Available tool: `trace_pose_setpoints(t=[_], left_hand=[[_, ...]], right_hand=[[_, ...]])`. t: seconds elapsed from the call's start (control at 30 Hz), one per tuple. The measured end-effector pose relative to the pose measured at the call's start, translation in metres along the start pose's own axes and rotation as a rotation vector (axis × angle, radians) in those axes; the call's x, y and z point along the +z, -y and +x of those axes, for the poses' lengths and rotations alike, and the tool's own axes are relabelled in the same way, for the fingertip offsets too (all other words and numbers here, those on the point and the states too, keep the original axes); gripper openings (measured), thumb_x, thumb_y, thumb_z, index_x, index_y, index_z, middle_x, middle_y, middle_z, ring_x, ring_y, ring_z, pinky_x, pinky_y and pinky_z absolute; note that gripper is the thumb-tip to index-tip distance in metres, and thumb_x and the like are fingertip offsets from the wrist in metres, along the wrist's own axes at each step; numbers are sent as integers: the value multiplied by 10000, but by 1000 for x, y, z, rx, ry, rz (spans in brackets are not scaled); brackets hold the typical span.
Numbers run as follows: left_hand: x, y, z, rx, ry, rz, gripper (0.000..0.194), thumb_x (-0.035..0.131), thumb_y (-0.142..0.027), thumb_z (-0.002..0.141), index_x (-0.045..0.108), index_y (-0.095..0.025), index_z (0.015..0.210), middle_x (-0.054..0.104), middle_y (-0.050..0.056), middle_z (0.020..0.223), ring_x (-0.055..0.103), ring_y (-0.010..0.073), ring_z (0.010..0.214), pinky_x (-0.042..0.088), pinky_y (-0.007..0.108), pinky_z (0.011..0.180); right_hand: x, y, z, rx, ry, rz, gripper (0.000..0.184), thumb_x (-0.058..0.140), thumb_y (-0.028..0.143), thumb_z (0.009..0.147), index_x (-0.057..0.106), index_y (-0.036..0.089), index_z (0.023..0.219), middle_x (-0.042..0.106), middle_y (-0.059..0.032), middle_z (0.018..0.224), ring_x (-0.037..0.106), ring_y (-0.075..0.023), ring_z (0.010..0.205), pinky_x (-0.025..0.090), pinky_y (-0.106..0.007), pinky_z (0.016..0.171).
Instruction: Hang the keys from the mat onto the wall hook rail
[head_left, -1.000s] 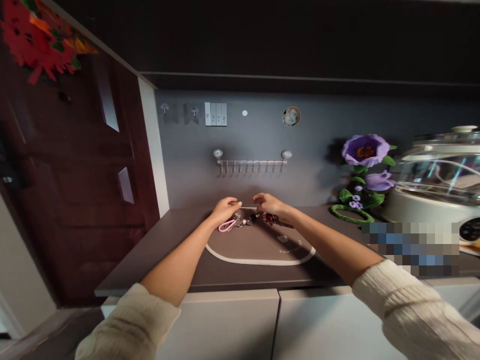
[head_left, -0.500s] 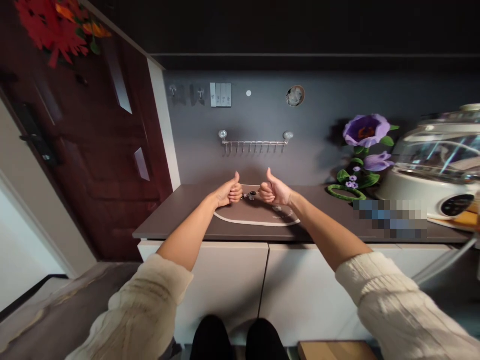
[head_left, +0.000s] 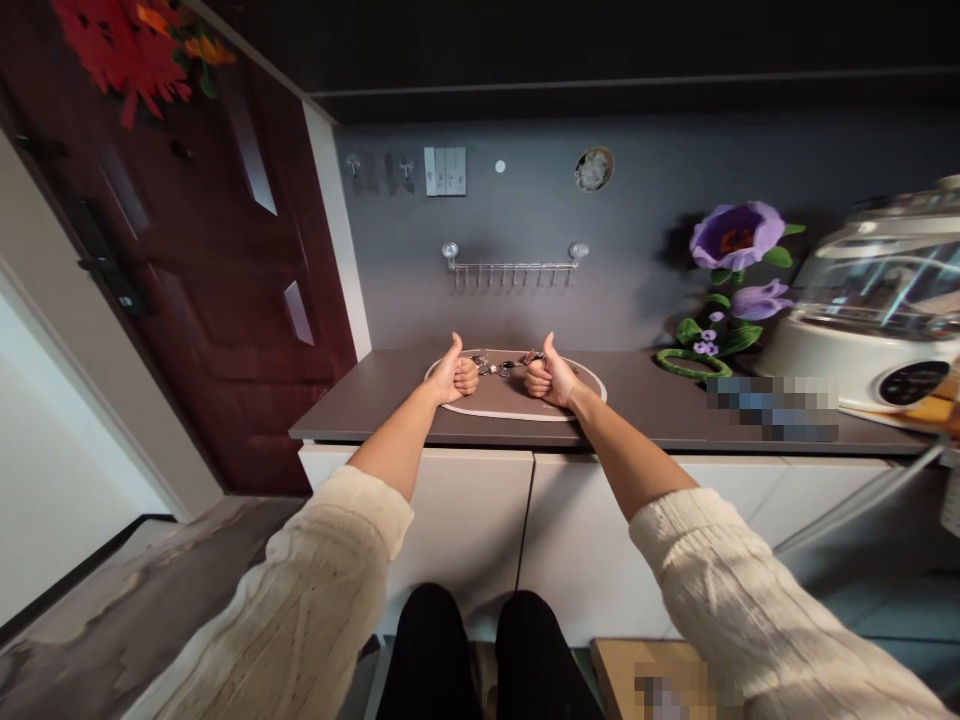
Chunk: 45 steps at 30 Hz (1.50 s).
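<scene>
My left hand (head_left: 456, 376) and my right hand (head_left: 551, 377) are out in front of me over the mat, a gap between them. Each is a closed fist with its thumb pointing straight up, and nothing shows in either. Between and behind the fists lies a row of small shiny metal and dark pieces (head_left: 504, 369), like keys or key rings, too small to make out fully. Under them is an oval brown mat (head_left: 510, 408) with a pale rim, lying on the dark counter (head_left: 375, 405).
A rail with hooks (head_left: 516, 267) is fixed to the grey wall behind. To the right stand purple artificial flowers (head_left: 739, 240) and a cream appliance with a clear cover (head_left: 862, 350). A dark red door (head_left: 225, 270) is on the left. White cabinet doors (head_left: 457, 530) are below.
The fists have drawn slightly farther apart, showing more of the small metal pieces. The view has shifted, so the counter and wall appear higher. Both thumbs stay up.
</scene>
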<state>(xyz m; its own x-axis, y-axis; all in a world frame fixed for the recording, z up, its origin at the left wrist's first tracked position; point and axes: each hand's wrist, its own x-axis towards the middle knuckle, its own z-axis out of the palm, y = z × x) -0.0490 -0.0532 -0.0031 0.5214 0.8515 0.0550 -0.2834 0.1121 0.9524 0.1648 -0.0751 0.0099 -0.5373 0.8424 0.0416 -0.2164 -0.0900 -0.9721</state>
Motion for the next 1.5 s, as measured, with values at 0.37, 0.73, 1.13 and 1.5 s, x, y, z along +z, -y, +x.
trace_pose_setpoints(t=[0.37, 0.73, 1.13, 1.5], left_hand=[[3, -6, 3, 19, 29, 53, 587, 382, -710, 696, 258, -190, 457, 158, -71, 351, 154, 38, 313, 115, 195, 355], [-8, -32, 33, 417, -525, 1042, 115, 558, -255, 720, 603, -152, 745, 546, -19, 606, 456, 81, 547, 357, 212, 567], [-11, -7, 38, 431, -328, 1719, 226, 496, -345, 780, 681, -223, 825, 649, 57, 853, 554, 197, 846, 396, 304, 759], [-4, -9, 34, 329, -223, 1956, 226, 465, -269, 810, 671, -186, 850, 633, 102, 906, 562, 226, 895, 391, 325, 779]], right_hand=[[-2, 1, 10, 1, 48, -70, 622, 200, 758, 712, 252, 196, 450, 207, 63, 341, 161, -43, 304, 115, -187, 316], [12, 19, 55, -365, -342, -380, 193, 551, 352, 748, 506, 189, 840, 456, 65, 489, 315, -48, 363, 218, -176, 364], [-8, -6, 79, -467, -667, -939, 204, 461, 189, 761, 566, 162, 933, 615, -36, 773, 554, -133, 704, 423, -287, 729], [-5, -10, 76, -454, -604, -1218, 200, 467, 151, 756, 599, 155, 906, 641, -56, 787, 568, -143, 735, 420, -278, 750]])
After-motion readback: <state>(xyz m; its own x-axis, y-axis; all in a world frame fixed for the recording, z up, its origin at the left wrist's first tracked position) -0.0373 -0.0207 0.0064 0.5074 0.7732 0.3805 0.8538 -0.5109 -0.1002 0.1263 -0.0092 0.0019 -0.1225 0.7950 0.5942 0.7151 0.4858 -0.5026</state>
